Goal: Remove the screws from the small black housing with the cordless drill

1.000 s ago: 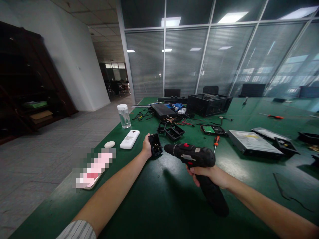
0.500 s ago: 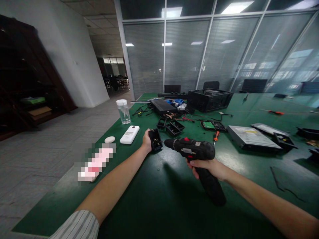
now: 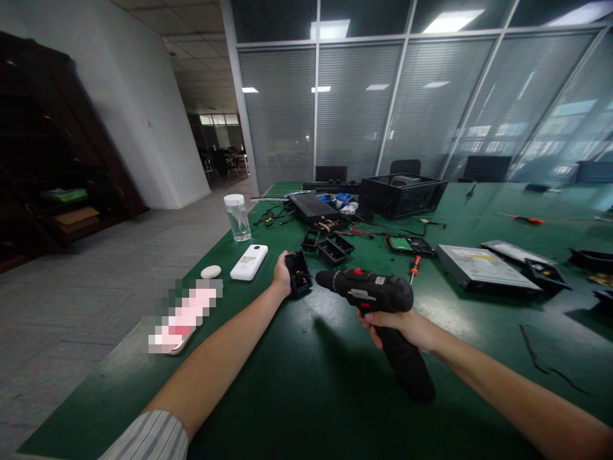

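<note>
Our left hand (image 3: 282,276) grips a tilted black box (image 3: 299,272), shiny bits (image 3: 301,280) inside, over the table (image 3: 278,370); our right hand (image 3: 390,322) wraps around the drill (image 3: 371,291), its nose near the box. A jar (image 3: 238,218) holds clear liquid (image 3: 242,229).

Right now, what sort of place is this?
Likely an office meeting room turned workbench: a glass partition, chairs along the far side of a green table.

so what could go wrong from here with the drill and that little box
The drill in the right hand points at the box, so a slip might catch the left hand gripping it. The box is held tilted, so small bits inside could spill onto the table.
</note>
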Available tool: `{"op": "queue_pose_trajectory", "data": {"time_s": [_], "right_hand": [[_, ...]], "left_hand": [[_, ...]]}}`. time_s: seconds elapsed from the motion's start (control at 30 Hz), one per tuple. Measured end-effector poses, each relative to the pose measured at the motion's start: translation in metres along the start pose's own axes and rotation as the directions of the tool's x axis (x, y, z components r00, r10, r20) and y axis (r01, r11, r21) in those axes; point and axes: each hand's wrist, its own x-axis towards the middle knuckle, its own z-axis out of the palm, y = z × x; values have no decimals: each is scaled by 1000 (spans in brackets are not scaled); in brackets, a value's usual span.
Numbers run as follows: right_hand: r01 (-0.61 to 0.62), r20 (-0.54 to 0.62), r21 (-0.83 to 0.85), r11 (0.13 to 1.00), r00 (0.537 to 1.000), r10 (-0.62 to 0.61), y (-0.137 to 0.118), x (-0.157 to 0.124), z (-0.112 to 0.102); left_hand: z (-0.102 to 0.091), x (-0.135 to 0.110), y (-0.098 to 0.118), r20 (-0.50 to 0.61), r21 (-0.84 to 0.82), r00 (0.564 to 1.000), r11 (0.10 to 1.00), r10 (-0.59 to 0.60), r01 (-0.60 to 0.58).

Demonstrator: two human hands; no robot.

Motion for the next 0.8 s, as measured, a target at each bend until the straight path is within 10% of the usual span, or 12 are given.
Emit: {"op": "queue_pose_trajectory", "data": {"time_s": [0.8], "right_hand": [[-20, 3, -12, 1000, 1000, 20, 4, 1, -2]], "left_hand": [[-1, 3, 0, -10, -10, 1000, 1000, 20, -20]]}}
